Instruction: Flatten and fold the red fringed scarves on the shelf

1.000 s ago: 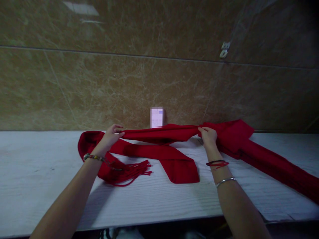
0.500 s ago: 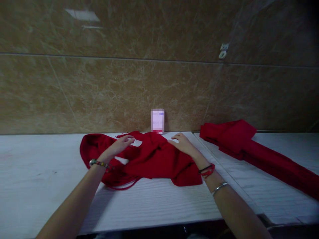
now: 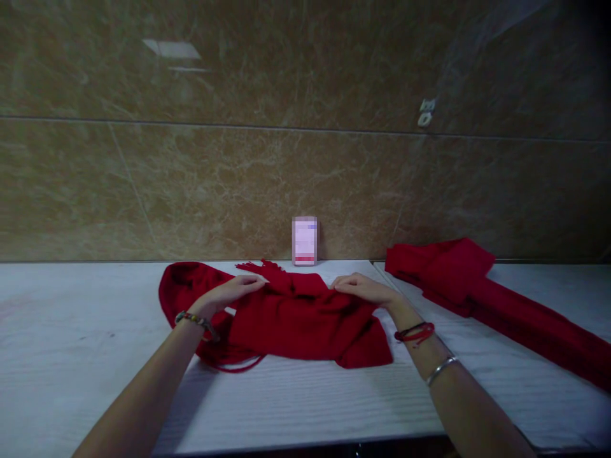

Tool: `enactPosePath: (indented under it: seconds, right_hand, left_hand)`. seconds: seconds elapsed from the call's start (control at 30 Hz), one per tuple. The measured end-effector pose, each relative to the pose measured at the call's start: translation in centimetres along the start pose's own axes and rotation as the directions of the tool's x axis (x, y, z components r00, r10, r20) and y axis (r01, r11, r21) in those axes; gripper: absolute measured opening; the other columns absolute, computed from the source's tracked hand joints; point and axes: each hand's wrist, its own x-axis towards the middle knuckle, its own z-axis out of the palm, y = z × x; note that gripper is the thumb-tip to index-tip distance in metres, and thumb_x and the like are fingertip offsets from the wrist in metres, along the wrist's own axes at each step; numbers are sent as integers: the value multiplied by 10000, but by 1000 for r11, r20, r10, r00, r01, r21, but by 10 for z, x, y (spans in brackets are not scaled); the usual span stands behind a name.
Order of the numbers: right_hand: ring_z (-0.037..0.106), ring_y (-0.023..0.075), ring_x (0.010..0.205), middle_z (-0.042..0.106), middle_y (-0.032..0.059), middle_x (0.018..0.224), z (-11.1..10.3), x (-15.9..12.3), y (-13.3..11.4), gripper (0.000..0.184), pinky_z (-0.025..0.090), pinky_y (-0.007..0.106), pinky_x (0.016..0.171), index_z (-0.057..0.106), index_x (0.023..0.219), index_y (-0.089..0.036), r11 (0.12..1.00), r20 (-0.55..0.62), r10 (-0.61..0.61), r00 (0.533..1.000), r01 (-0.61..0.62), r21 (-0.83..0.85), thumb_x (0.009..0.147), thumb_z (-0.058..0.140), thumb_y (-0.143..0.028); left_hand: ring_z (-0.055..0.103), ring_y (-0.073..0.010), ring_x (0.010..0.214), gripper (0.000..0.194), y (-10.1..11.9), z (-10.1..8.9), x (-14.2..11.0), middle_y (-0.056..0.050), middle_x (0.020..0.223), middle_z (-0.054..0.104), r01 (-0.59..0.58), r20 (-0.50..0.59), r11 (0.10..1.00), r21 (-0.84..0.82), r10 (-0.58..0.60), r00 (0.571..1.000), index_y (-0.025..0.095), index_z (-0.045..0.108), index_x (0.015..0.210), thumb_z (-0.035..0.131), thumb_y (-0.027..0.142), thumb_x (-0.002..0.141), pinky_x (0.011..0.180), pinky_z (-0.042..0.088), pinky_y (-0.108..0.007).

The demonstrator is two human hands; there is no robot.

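A rumpled red scarf (image 3: 296, 327) lies across the white table in front of me, with fringe strands at its far edge and a loop of it bunched at the left. My left hand (image 3: 241, 289) is pinched on the scarf's far edge, left of the middle. On the other side of the middle, my right hand (image 3: 363, 287) also has its fingers closed on that far edge. Folds hide part of the fingertips of both hands.
At the right, a second red cloth (image 3: 515, 308) lies in a long folded strip. A pale, blurred-out phone-like object (image 3: 305, 242) leans upright against the brown tiled wall (image 3: 229, 184). The white tabletop (image 3: 71, 356) has a seam to my right.
Both hands have gone from hovering open over the scarf to gripping its far edge. That edge is now straighter and the middle flatter. The view has tilted slightly.
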Motion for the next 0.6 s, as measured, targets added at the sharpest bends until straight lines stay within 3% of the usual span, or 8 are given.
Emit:
enactPosePath:
  seconds: [0.03, 0.17, 0.27, 0.33, 0.4, 0.47, 0.53, 0.6]
  right_hand:
    - [573, 167, 785, 652, 37, 807, 1, 3, 0, 337, 433, 286, 742, 648, 686, -162, 999, 15, 38, 999, -38, -26, 766, 477, -442]
    - [593, 187, 834, 674, 85, 915, 10, 38, 0, 336, 440, 277, 712, 672, 868, -136, 923, -244, 170, 955, -240, -299, 826, 424, -359]
    - [605, 198, 845, 691, 82, 871, 23, 72, -4, 261, 434, 258, 719, 695, 829, -141, 819, -156, 198, 968, -250, -517, 797, 514, -327]
    - [618, 200, 794, 697, 78, 805, 33, 89, -9, 189, 436, 241, 672, 706, 762, -141, 798, -90, 219, 971, -232, -557, 736, 604, -298]
    - [624, 194, 751, 698, 76, 756, 42, 100, -15, 115, 430, 223, 628, 708, 711, -136, 794, -47, 223, 974, -210, -571, 679, 658, -233]
    - [622, 176, 719, 697, 64, 728, 48, 104, -19, 77, 420, 209, 594, 709, 694, -143, 794, -2, 219, 976, -180, -581, 676, 651, -191]
    - [617, 160, 703, 699, 57, 738, 52, 103, -21, 109, 413, 203, 574, 710, 710, -154, 802, 30, 209, 978, -153, -578, 714, 621, -216]
    - [611, 156, 694, 701, 65, 766, 55, 102, -23, 155, 410, 207, 567, 709, 727, -154, 808, 54, 181, 982, -117, -577, 735, 611, -273]
  left_hand:
    - [601, -205, 787, 390, -1, 1, -1, -49, 799, 673, 34, 18, 999, 11, -34, 999, 173, 642, 770, 612, 536, 630, 684, 450, -278]
    - [584, -194, 761, 319, -7, 16, 2, -38, 771, 673, 10, -137, 986, 164, 12, 991, 177, 646, 738, 630, 466, 604, 648, 431, -246]
    - [564, -167, 671, 293, -6, 23, 1, -9, 713, 653, 9, -31, 977, 215, -2, 1000, 163, 628, 797, 653, 299, 539, 587, 414, -233]
    - [547, -149, 632, 254, -3, 22, -2, 10, 680, 634, 10, 85, 965, 264, -34, 996, 157, 619, 767, 625, 228, 523, 549, 395, -218]
    - [538, -140, 625, 214, -1, 17, -4, 16, 673, 625, 6, 134, 948, 318, -51, 990, 155, 611, 727, 615, 206, 519, 526, 378, -205]
    - [539, -141, 620, 242, -1, 11, -4, 12, 672, 623, 27, 77, 943, 330, -56, 996, 158, 610, 764, 635, 248, 540, 513, 371, -204]
    - [554, -147, 633, 293, -4, 9, -2, -7, 693, 630, 67, -66, 957, 282, -50, 997, 153, 599, 812, 634, 349, 597, 530, 386, -212]
    - [575, -157, 665, 351, -8, 12, 2, -30, 730, 639, 103, -230, 976, 192, -57, 971, 147, 576, 850, 600, 439, 655, 562, 407, -224]
